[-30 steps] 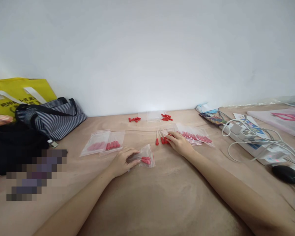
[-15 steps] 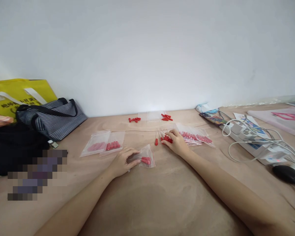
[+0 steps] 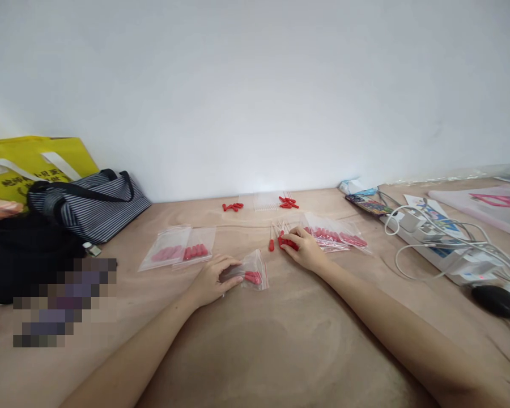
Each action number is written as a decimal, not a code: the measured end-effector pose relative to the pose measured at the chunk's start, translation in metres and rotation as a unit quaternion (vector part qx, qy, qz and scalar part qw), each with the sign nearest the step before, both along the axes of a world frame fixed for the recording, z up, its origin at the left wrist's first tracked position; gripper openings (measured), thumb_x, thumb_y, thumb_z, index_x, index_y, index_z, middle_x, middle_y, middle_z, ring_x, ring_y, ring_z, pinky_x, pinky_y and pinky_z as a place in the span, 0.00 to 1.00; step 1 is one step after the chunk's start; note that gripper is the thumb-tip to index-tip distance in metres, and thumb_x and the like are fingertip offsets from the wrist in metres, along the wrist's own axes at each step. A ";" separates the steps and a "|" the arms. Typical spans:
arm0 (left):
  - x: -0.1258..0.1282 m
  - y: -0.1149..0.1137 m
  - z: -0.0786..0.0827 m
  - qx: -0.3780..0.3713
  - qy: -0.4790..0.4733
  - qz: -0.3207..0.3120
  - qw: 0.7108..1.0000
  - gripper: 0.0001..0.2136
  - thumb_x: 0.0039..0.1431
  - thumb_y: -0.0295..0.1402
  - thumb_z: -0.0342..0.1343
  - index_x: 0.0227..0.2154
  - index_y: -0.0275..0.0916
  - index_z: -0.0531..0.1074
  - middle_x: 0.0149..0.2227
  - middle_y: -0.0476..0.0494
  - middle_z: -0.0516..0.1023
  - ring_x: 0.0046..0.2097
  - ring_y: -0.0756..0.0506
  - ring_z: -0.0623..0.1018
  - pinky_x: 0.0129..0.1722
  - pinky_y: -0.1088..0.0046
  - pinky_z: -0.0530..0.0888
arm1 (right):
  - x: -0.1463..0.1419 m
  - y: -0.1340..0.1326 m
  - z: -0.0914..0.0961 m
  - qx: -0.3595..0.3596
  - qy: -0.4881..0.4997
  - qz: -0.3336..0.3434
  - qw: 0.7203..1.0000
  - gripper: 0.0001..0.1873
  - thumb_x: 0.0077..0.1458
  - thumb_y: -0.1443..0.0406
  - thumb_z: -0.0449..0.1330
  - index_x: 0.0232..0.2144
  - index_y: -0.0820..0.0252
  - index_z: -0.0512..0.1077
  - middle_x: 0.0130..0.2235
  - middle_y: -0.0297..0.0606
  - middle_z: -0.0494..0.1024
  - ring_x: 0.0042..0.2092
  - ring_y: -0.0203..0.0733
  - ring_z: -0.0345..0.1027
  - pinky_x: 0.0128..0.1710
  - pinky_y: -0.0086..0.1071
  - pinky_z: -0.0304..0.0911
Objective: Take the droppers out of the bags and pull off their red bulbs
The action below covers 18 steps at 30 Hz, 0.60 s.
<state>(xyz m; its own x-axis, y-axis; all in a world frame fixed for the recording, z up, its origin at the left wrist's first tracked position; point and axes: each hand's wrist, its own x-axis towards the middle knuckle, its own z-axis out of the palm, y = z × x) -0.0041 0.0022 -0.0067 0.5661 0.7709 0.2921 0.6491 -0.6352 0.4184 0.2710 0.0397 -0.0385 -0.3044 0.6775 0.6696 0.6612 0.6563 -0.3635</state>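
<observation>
Left hand (image 3: 215, 277) curled over a bag (image 3: 251, 272), fingers pinching its mouth against the table (image 3: 255, 351). Right hand (image 3: 305, 247) lies just right of it, fingertips pressed together on a few droppers (image 3: 287, 243). Risk: a slack pinch lets one roll toward the stray dropper (image 3: 271, 241) left of that hand, or the bag mouth sags shut.

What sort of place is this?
Probably a home or small-shop packing table: a zip bag of red pieces in the left hand, more nearby, a striped bag at left, a charger strip and mouse at right.
</observation>
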 end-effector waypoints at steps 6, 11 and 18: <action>0.000 0.000 0.001 -0.003 -0.002 0.002 1.000 0.12 0.53 0.38 0.53 0.38 0.39 0.69 0.39 0.44 0.74 0.41 0.46 0.73 0.41 0.68 0.69 | 0.002 -0.006 0.009 0.027 0.062 -0.055 0.996 0.05 0.53 0.67 0.52 0.30 0.59 0.68 0.30 0.38 0.69 0.32 0.37 0.64 0.33 0.31 0.63; 0.000 0.001 0.001 0.000 -0.002 0.002 1.000 0.12 0.52 0.38 0.53 0.38 0.39 0.69 0.38 0.45 0.74 0.40 0.46 0.73 0.40 0.68 0.69 | 0.010 -0.007 0.008 0.016 0.096 -0.111 0.989 0.07 0.52 0.63 0.54 0.26 0.59 0.68 0.29 0.38 0.69 0.30 0.38 0.65 0.32 0.32 0.63; 0.001 0.000 0.002 0.003 0.006 0.000 1.000 0.12 0.53 0.38 0.52 0.38 0.39 0.69 0.39 0.44 0.74 0.41 0.46 0.73 0.41 0.68 0.69 | 0.010 -0.006 0.006 0.001 -0.039 -0.098 0.994 0.10 0.53 0.60 0.53 0.34 0.58 0.71 0.32 0.41 0.73 0.36 0.43 0.64 0.36 0.35 0.58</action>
<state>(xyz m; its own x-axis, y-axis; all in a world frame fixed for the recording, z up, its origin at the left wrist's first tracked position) -0.0034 0.0021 -0.0046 0.5698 0.7690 0.2898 0.6542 -0.6378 0.4065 0.2807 0.0333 -0.0327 -0.2174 0.7277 0.6506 0.8024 0.5127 -0.3054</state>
